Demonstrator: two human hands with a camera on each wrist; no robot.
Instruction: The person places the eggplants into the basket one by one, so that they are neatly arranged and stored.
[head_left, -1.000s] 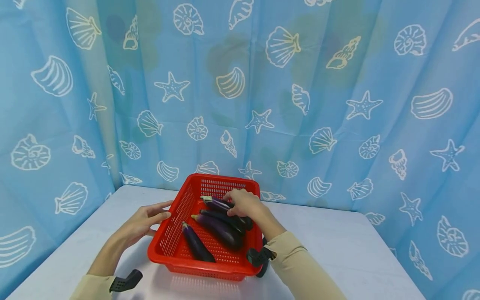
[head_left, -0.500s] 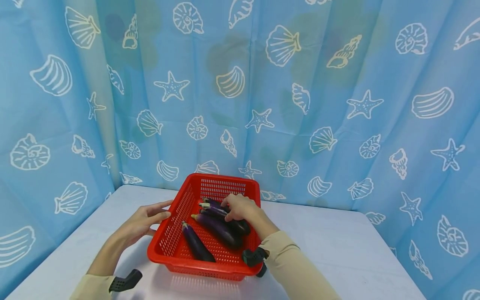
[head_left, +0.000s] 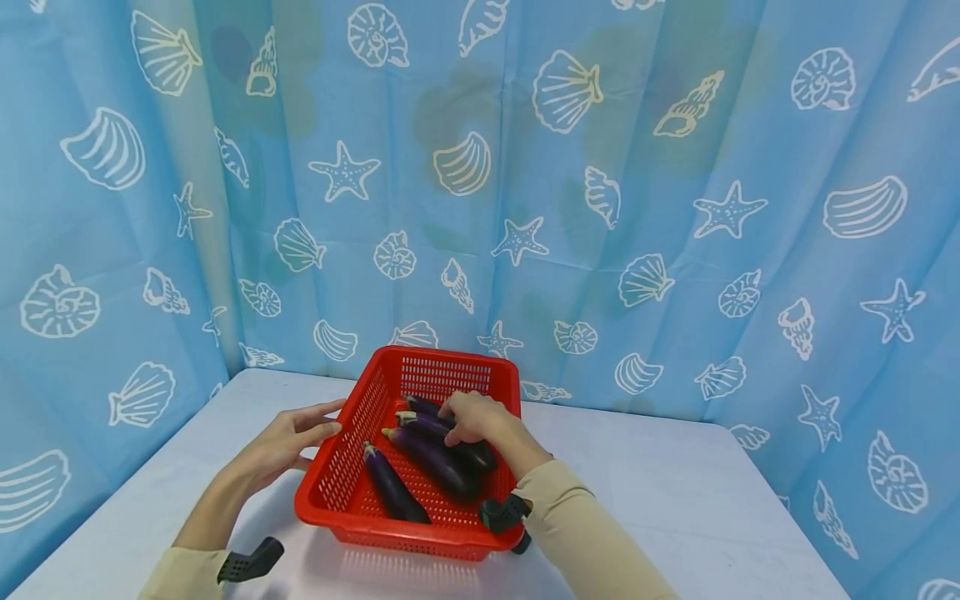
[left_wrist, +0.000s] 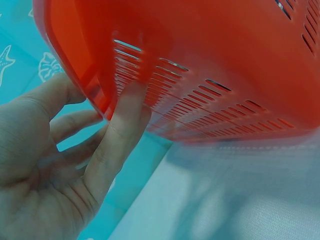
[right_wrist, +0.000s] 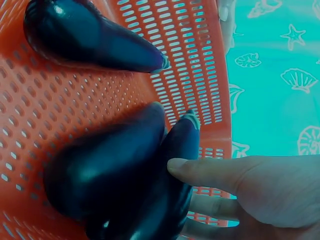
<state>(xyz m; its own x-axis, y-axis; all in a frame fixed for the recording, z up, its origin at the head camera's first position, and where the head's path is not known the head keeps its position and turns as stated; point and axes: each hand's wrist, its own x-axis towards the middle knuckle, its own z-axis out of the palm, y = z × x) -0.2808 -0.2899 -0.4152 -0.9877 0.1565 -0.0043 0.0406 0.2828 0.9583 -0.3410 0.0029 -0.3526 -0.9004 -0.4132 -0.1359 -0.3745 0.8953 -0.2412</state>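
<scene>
A red plastic basket (head_left: pixel 397 531) with slotted walls holds several dark purple eggplants. My left hand (head_left: pixel 288 442) grips its left rim, thumb at the rim and fingers under the flange, as the left wrist view shows. Inside the basket, my right hand (head_left: pixel 480 419) holds an eggplant (head_left: pixel 423 424) with a pale stem, thumb on its near side and fingers on the far side. In the right wrist view this eggplant (right_wrist: pixel 181 142) lies against a fatter eggplant (right_wrist: pixel 110 167). Another eggplant (head_left: pixel 422 406) shows behind it, partly hidden by the hand.
A separate eggplant (head_left: pixel 390 483) lies in the basket's front left part. The basket stands on a white table (head_left: pixel 637 500). Behind and beside the table hangs a blue curtain (head_left: pixel 570 292) with shell prints. Small dark devices (head_left: pixel 255 560) sit at both wrists.
My right hand has shifted the pale-stemmed eggplant toward the front of the basket, beside the fatter one. An eggplant behind it has come into view. My left hand stays on the rim.
</scene>
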